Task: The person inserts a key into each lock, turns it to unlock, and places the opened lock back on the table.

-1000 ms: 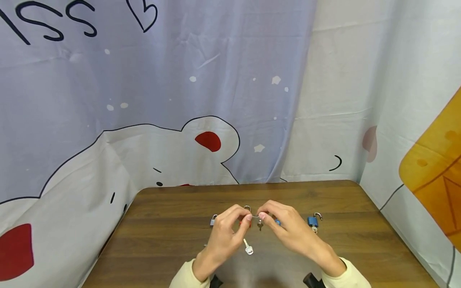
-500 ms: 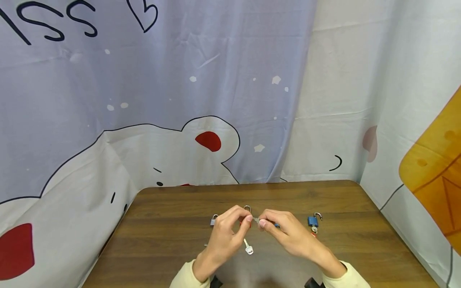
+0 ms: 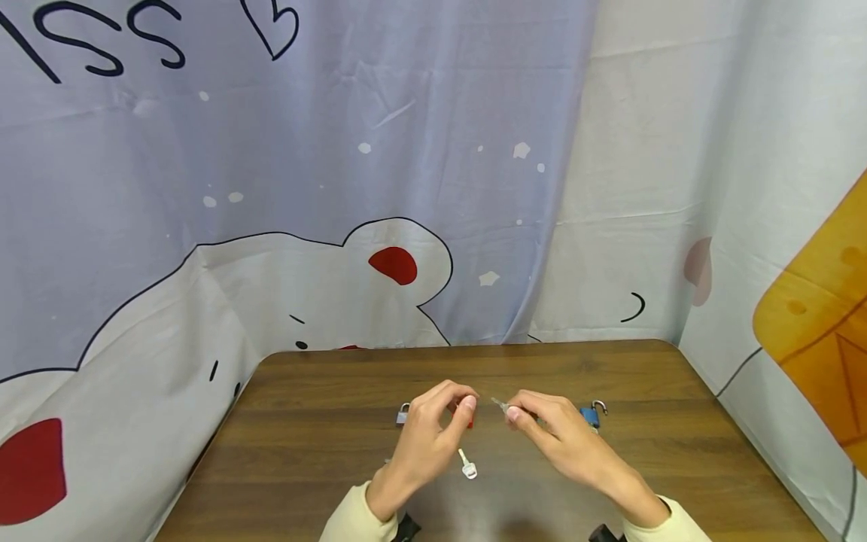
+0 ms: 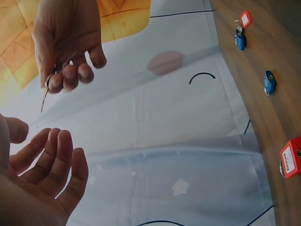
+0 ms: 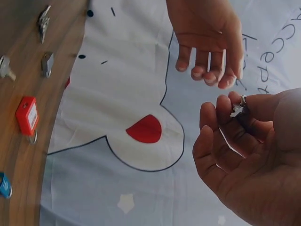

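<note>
My left hand [image 3: 455,406] hovers over the brown table [image 3: 311,436] with loosely curled fingers and holds nothing; the left wrist view shows its palm [image 4: 37,188] bare. My right hand [image 3: 520,414] is a short way to its right and pinches a small silver key on a ring [image 3: 501,406], also seen as the key [image 5: 237,109] and the key [image 4: 47,89] in the wrist views. A red padlock [image 3: 470,412] sits on the table between the hands, partly hidden by the left fingers.
On the table lie a grey padlock [image 3: 403,414] to the left, a blue padlock [image 3: 591,414] to the right and a white-headed key [image 3: 466,467] near me. Another blue padlock [image 4: 269,82] shows in the left wrist view. Printed cloth [image 3: 406,188] hangs behind and beside.
The hands were pinched together over the red padlock; now they have parted. The right hand has drawn the key away to the right, and the left has let go.
</note>
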`<act>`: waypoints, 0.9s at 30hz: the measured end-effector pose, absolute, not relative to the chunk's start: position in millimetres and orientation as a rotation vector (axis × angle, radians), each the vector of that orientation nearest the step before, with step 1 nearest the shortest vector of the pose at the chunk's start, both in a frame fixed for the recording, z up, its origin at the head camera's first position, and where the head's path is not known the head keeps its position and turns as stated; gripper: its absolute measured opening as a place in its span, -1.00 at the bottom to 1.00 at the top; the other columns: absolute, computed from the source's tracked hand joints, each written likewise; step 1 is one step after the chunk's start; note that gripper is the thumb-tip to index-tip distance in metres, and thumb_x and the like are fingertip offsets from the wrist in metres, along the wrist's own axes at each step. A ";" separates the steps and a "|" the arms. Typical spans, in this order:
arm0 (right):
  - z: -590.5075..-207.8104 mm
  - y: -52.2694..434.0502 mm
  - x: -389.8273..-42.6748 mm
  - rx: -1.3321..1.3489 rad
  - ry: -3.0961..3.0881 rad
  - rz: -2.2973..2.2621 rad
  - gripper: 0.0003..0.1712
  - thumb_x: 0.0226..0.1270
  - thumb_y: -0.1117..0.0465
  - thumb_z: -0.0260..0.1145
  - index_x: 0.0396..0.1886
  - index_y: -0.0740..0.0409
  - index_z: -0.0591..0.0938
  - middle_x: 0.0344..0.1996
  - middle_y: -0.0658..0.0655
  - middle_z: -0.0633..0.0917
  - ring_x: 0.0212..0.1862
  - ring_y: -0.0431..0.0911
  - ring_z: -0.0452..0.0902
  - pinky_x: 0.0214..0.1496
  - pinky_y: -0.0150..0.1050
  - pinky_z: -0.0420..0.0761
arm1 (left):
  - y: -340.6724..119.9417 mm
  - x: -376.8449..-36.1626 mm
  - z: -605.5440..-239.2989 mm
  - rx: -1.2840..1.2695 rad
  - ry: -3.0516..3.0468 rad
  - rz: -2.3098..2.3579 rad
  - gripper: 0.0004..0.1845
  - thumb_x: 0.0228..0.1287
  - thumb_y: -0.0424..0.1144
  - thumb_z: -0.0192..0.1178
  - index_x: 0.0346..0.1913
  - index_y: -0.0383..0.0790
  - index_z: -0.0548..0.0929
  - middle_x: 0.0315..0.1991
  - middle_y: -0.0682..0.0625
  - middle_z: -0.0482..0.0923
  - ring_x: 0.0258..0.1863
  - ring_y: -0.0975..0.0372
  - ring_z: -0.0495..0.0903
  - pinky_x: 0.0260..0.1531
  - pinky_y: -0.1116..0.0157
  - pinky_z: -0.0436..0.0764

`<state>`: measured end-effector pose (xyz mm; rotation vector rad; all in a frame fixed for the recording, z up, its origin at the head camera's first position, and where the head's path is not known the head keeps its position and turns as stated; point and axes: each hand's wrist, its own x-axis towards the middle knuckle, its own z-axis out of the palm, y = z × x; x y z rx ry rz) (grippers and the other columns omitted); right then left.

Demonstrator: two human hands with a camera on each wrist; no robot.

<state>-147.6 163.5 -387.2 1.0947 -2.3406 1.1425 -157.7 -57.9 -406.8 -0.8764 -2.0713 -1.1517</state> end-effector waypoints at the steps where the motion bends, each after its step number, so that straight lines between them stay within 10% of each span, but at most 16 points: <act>1: -387.8 166.1 -147.8 1.082 -2.341 1.136 -0.77 0.46 0.28 0.18 -0.31 -0.21 0.55 -0.40 -0.27 0.57 -0.33 -0.33 0.53 -0.25 -0.40 0.55 | -58.0 -159.1 -407.6 -0.872 -2.079 -1.148 -0.85 0.46 -0.25 0.07 -0.25 -0.07 0.64 -0.49 0.20 0.53 -0.42 0.44 0.51 -0.35 0.56 0.51; 12: -395.3 192.5 -147.5 0.947 -2.403 1.046 -0.74 0.45 0.28 0.19 -0.28 -0.26 0.59 -0.38 -0.32 0.62 -0.30 -0.39 0.54 -0.24 -0.38 0.59 | -52.1 -175.1 -422.8 -0.764 -2.258 -1.230 -0.89 0.42 -0.19 0.13 -0.15 -0.05 0.66 -0.37 0.19 0.61 -0.39 0.45 0.56 -0.40 0.51 0.58; 19: -402.0 206.9 -144.1 0.861 -2.483 1.177 -0.77 0.51 0.24 0.13 -0.31 -0.21 0.57 -0.42 -0.18 0.57 -0.46 -0.35 0.45 -0.62 -0.39 0.52 | -41.3 -190.5 -436.4 -0.715 -2.356 -1.170 -0.82 0.38 -0.17 0.18 -0.05 -0.09 0.65 -0.30 0.15 0.66 -0.32 0.41 0.59 -0.28 0.42 0.63; 27: -411.2 220.7 -142.3 0.819 -2.473 1.036 -0.73 0.45 0.28 0.19 -0.36 -0.25 0.54 -0.47 -0.29 0.53 -0.46 -0.42 0.43 -0.40 -0.42 0.50 | -21.7 -204.8 -445.0 -0.706 -2.457 -1.054 -0.76 0.32 -0.14 0.23 0.00 -0.09 0.63 -0.30 0.15 0.66 -0.33 0.40 0.62 -0.33 0.46 0.55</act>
